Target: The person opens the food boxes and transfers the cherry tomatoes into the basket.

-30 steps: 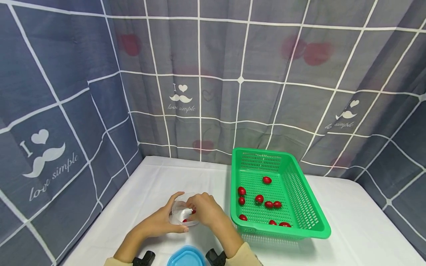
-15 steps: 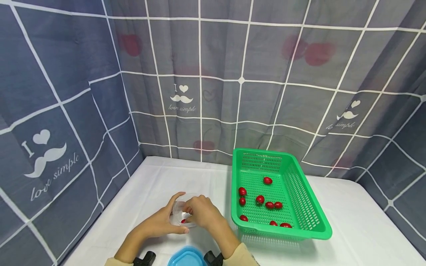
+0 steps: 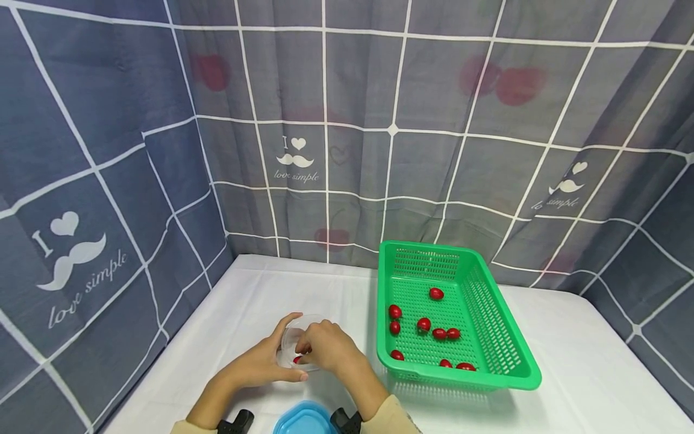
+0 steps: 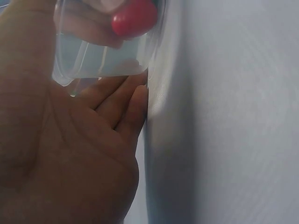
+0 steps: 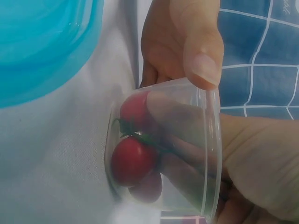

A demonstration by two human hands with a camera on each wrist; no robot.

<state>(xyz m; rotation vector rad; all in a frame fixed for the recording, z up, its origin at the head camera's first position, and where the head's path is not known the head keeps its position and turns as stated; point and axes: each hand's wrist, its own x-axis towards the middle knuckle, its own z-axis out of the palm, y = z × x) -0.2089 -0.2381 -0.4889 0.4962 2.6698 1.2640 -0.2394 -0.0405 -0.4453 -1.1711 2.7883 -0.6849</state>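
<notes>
My left hand holds a small clear plastic tub by its sides, thumb and fingers spread around it, on the white table. My right hand reaches in over the rim with curled fingers. In the right wrist view those fingers are seen through the wall, against cherry tomatoes with green stems at the tub's bottom; they appear to pinch one. One red cherry tomato shows through the wall in the left wrist view. From the head, the right hand hides most of the tub's inside.
To the right stands a green perforated basket, with several cherry tomatoes scattered on its floor. A blue plastic piece, lid or shallow box, lies at the near edge between the wrists. Grey checked curtains enclose the table's back and sides.
The tomato that showed at my right fingertips a second ago has gone lower into the tub, out of the head view. The right hand shifted slightly; the left hand stayed around the tub.
</notes>
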